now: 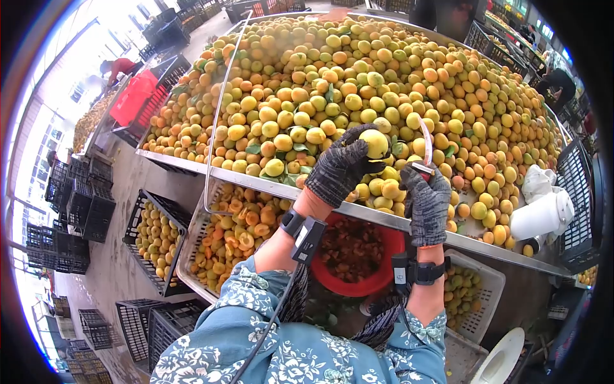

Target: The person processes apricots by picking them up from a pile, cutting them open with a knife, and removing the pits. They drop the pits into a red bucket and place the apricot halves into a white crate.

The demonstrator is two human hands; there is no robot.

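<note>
My left hand [342, 165], in a dark grey knit glove, holds a yellow apricot [374, 143] between its fingers. To its right, my right hand [427, 197], gloved too, is closed on the red handle of a knife [426, 146], whose curved blade points up and away from me. Blade and held apricot are apart. Both hands are over the near metal edge of a big table [377, 217] heaped with yellow-green and orange apricots. Below the hands stands a red tub [361, 285] with dark brown pits or scraps in it.
A crate of halved apricots [192, 259] stands left of the tub, a pale crate [492, 301] of greener fruit right of it. A white container [534, 216] lies on the table's right end. Black crates [80, 205] stack at left. Other people work at far left and far right.
</note>
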